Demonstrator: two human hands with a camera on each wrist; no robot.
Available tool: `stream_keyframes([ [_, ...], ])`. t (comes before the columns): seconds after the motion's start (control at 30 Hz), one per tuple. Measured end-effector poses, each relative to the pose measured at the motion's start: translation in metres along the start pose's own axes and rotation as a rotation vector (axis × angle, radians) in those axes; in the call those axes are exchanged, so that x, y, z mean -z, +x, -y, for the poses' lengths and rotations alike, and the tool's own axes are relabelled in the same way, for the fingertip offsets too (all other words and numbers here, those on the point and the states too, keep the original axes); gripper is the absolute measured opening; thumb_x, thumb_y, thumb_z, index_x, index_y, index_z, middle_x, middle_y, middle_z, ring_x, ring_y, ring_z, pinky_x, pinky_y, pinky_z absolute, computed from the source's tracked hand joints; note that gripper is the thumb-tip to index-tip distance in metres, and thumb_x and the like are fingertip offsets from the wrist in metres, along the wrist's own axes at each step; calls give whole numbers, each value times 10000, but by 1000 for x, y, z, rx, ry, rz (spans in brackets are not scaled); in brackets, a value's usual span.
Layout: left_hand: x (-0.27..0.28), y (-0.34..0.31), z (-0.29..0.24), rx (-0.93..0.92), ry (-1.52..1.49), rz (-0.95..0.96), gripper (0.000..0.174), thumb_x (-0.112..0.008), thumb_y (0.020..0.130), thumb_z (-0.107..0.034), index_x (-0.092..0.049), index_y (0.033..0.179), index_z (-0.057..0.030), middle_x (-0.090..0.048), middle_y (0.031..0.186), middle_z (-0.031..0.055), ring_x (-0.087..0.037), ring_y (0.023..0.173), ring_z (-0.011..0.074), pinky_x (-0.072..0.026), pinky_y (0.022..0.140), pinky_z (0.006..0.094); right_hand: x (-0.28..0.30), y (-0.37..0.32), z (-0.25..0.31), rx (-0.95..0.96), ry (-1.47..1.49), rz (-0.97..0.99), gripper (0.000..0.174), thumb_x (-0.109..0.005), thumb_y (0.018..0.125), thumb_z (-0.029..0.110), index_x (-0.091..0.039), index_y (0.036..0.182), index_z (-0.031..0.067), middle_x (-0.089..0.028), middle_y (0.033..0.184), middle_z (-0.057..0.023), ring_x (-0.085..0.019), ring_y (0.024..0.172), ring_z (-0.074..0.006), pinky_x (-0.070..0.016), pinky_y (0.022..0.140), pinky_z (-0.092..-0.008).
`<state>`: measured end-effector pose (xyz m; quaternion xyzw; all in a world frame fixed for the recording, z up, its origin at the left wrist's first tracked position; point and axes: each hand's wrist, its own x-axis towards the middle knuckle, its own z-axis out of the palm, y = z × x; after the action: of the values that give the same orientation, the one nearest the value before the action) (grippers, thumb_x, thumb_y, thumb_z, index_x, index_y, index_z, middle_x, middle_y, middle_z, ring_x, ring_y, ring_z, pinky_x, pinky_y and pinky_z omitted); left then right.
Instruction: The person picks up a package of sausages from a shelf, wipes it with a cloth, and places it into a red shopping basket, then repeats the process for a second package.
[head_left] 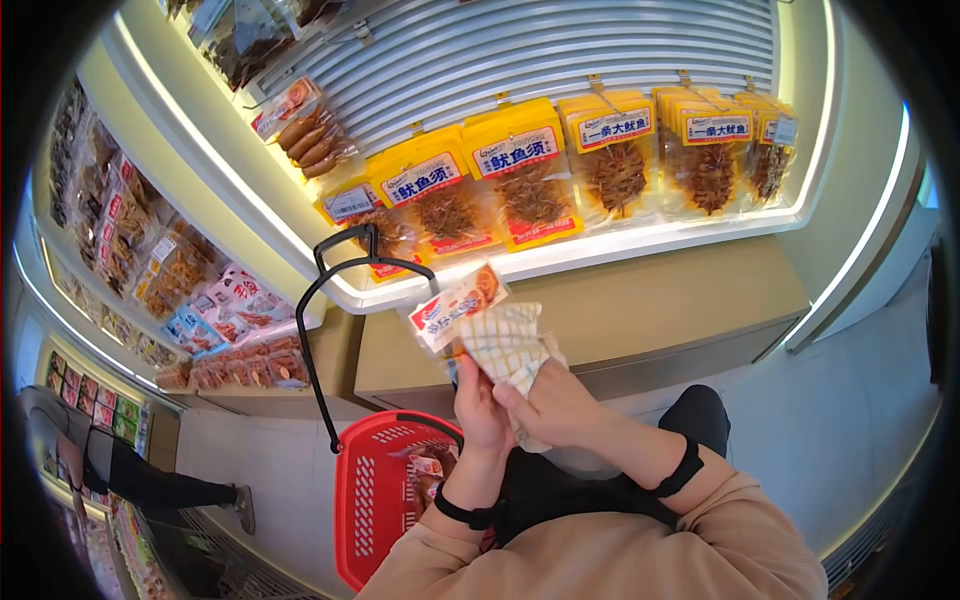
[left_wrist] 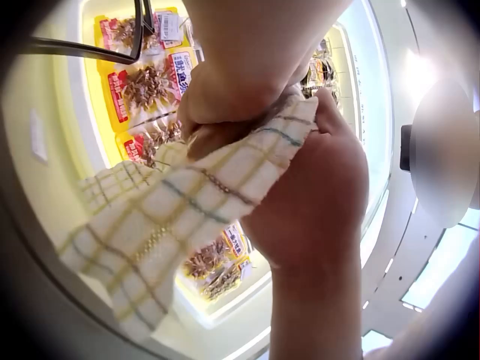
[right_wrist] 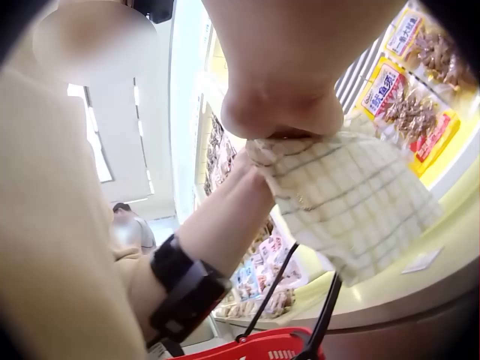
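Observation:
Both hands are close together in front of the body. A snack packet with a white and red label [head_left: 458, 308] rises from the fingers of the left hand [head_left: 482, 412], which grips its lower end. The right hand [head_left: 556, 404] holds a white checked cloth [head_left: 505, 340] that lies against the packet. In the left wrist view the cloth [left_wrist: 187, 199] drapes below the left hand [left_wrist: 232, 90], with the right hand [left_wrist: 315, 199] beside it. Seen from the right wrist, the cloth [right_wrist: 349, 199] hangs from the right hand [right_wrist: 281, 105] and hides the packet.
A red basket [head_left: 358, 500] with a raised black handle [head_left: 305, 340] stands below at left, packets inside. Yellow squid packets [head_left: 520, 170] hang in a lit shelf above a beige ledge [head_left: 600, 310]. More snack packets [head_left: 165, 265] fill the left shelves. Another person's leg [head_left: 165, 490] shows at far left.

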<state>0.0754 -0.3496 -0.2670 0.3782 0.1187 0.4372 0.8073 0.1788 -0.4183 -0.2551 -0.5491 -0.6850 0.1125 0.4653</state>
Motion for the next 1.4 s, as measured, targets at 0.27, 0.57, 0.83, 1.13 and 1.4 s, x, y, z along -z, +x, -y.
stream_keyframes([
  [0.27, 14, 20, -12, -185, -67, -109, 480, -282, 1046, -360, -375, 1368, -17, -479, 1354, 187, -536, 1204, 280, -455, 1000, 422, -19, -26, 19, 41, 62, 36, 499, -412, 985, 307, -423, 1352, -31, -517, 1253, -284, -498, 1111, -473, -393, 991, -486],
  [0.57, 27, 22, -37, -28, -30, 30, 523, -413, 1011, -334, -340, 1425, -22, -461, 1399, 178, -460, 1291, 346, -374, 1082, 510, 42, -43, -30, -435, 1341, -765, 524, -307, 1041, 401, -386, 1403, 31, -490, 1384, -136, -475, 1278, -279, -373, 1072, -411],
  [0.83, 13, 15, -49, -4, -82, 93, 513, -544, 973, -226, -357, 1391, 5, -502, 1348, 160, -527, 1233, 293, -447, 1032, 444, 94, -27, -44, -494, 1396, -1267, 585, -311, 1021, 470, -369, 1416, 43, -440, 1423, -132, -465, 1285, -296, -383, 1066, -459],
  [1.13, 22, 24, -28, -51, 69, 270, 699, -736, 843, -151, -351, 1412, -21, -560, 1299, 136, -554, 1207, 260, -452, 1026, 404, 35, -30, -19, -373, 1115, -294, 490, -588, 949, 164, -411, 1382, 16, -557, 1281, -103, -536, 1177, -197, -423, 1015, -354],
  [1.4, 8, 0, 14, -245, 398, 44, 946, -650, 894, -366, 13, 1524, -120, -176, 1537, 144, -268, 1397, 307, -287, 1105, 466, 1, -18, -7, -313, 446, -498, 270, -589, 928, 109, -612, 1135, -63, -632, 1171, -143, -620, 1040, -219, -468, 912, -326],
])
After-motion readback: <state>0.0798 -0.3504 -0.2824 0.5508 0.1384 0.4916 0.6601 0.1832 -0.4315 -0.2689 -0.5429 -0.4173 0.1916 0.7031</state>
